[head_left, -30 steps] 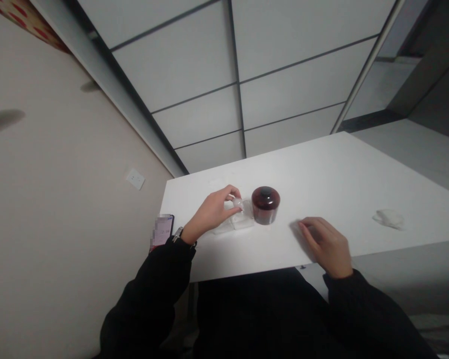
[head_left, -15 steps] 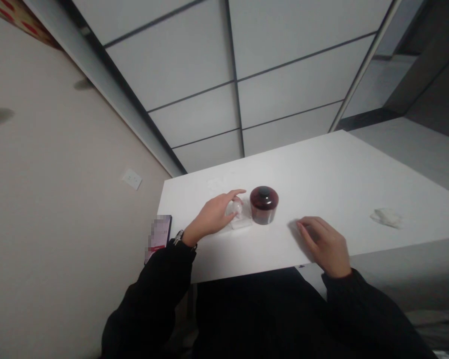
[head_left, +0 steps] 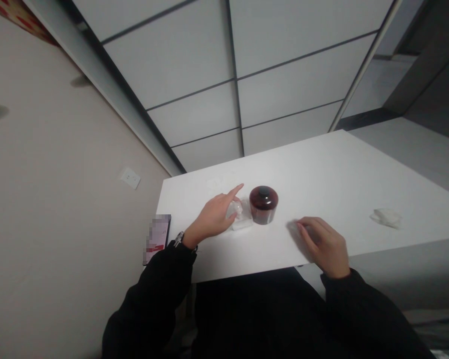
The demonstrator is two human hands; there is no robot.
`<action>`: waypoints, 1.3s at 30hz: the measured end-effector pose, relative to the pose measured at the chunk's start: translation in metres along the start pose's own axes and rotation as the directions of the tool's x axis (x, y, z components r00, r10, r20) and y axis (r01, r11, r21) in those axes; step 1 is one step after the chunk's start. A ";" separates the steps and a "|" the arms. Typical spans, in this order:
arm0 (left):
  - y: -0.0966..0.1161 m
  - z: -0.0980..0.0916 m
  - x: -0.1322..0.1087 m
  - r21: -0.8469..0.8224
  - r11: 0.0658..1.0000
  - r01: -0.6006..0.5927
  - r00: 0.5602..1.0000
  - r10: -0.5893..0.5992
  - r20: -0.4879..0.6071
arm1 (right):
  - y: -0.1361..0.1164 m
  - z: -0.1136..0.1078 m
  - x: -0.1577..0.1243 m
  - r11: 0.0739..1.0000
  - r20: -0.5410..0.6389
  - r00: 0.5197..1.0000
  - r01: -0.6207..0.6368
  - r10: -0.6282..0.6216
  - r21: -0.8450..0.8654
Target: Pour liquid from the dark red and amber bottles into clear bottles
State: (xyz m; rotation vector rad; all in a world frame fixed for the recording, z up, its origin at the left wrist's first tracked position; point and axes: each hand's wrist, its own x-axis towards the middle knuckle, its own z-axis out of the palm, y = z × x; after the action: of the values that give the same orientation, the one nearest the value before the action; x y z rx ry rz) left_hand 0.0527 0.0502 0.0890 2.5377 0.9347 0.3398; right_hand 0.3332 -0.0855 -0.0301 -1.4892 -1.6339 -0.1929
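Note:
My left hand (head_left: 213, 215) reaches in from the left over a small clear container (head_left: 243, 224) on the white table. Its thumb and lower fingers close around the container's rounded see-through top (head_left: 238, 209), while the index finger points out ahead. Just right of the clear container stands a dark red-brown translucent jar (head_left: 264, 205) with a black knob on its lid. Near the table's front edge rests my right hand (head_left: 325, 245), loosely curled with thumb and fingertips together; nothing shows in it.
A crumpled whitish tissue or cloth (head_left: 386, 218) lies on the right of the table (head_left: 322, 169). A phone (head_left: 159, 239) lies at the left edge, beside a wall with a socket (head_left: 130, 178). Behind the table rise pale sliding panels (head_left: 194, 80).
My left index finger has lifted and straightened, pointing farther up and away from the clear container. My right hand, the jar and the container stay where they were.

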 end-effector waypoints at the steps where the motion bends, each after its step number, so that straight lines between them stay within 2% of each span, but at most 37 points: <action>1: 0.000 0.000 0.000 0.004 1.000 -0.016 1.000 0.016 0.007 | -0.004 -0.001 0.001 0.999 -0.001 1.000 0.012 -0.012 0.030; 3: -0.002 0.001 0.000 0.012 1.000 -0.027 1.000 0.027 0.001 | -0.017 -0.003 0.004 0.994 0.034 0.998 0.045 -0.049 0.102; 6: -0.004 0.002 0.002 0.044 0.999 0.022 0.999 -0.020 -0.050 | -0.044 0.001 0.010 0.981 0.173 0.976 0.103 -0.132 0.163; 10: -0.004 0.001 0.005 0.040 0.999 -0.033 0.999 0.033 0.007 | -0.071 0.020 0.021 0.973 0.343 0.911 0.206 -0.230 0.104; 13: -0.003 -0.001 0.007 0.027 0.998 -0.055 0.998 0.054 0.031 | -0.078 0.031 0.026 0.977 0.435 0.877 0.211 -0.206 0.036; 18: -0.002 -0.002 0.010 0.071 0.996 0.048 0.998 -0.046 -0.038 | -0.084 0.031 0.030 0.982 0.425 0.886 0.180 -0.188 0.059; 24: 0.001 -0.005 0.011 -0.030 0.999 -0.011 1.000 0.011 0.025 | -0.088 0.040 0.032 0.976 0.418 0.891 0.215 -0.178 -0.041; 28: 0.008 -0.004 0.013 0.032 0.995 0.091 0.995 -0.089 -0.053 | -0.087 0.044 0.029 0.980 0.454 0.883 0.174 -0.114 -0.094; 33: 0.016 -0.006 0.012 0.004 0.998 -0.069 0.995 0.068 0.073 | -0.089 0.042 0.031 0.985 0.508 0.859 0.134 -0.061 -0.108; 36: 0.016 -0.008 0.010 0.128 0.992 0.001 0.999 -0.006 0.034 | -0.091 0.040 0.034 0.987 0.532 0.846 0.099 -0.018 -0.124; 39: 0.013 -0.008 0.009 0.178 0.982 0.056 0.996 -0.068 0.062 | -0.094 0.038 0.037 0.984 0.563 0.826 0.082 0.020 -0.156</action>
State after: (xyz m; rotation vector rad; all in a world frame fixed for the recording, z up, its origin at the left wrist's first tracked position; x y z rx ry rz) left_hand 0.0638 0.0495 0.1030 2.6527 1.0576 0.1564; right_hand 0.2380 -0.0593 0.0133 -1.7638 -2.1565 0.1083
